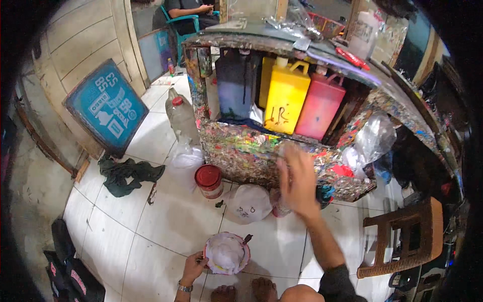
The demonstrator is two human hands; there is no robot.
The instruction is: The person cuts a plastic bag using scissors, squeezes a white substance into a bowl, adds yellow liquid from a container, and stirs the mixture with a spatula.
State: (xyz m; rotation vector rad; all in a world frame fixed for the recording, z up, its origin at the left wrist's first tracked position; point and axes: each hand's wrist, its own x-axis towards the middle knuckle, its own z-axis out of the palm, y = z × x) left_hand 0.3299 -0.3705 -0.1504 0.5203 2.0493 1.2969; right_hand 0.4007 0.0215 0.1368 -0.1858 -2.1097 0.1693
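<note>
Bowl pinched at rim by left hand; right hand blurred, grip unclear.

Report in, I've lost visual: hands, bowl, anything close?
Left hand gripping the bowl by its rim. Right hand raised before paint-crusted cabinet, blurred, nothing visible in it. White round container stands between bowl and cabinet.

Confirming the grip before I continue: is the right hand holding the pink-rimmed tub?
No, the left hand holds the pink-rimmed tub, while the right hand is raised away from it.
</note>
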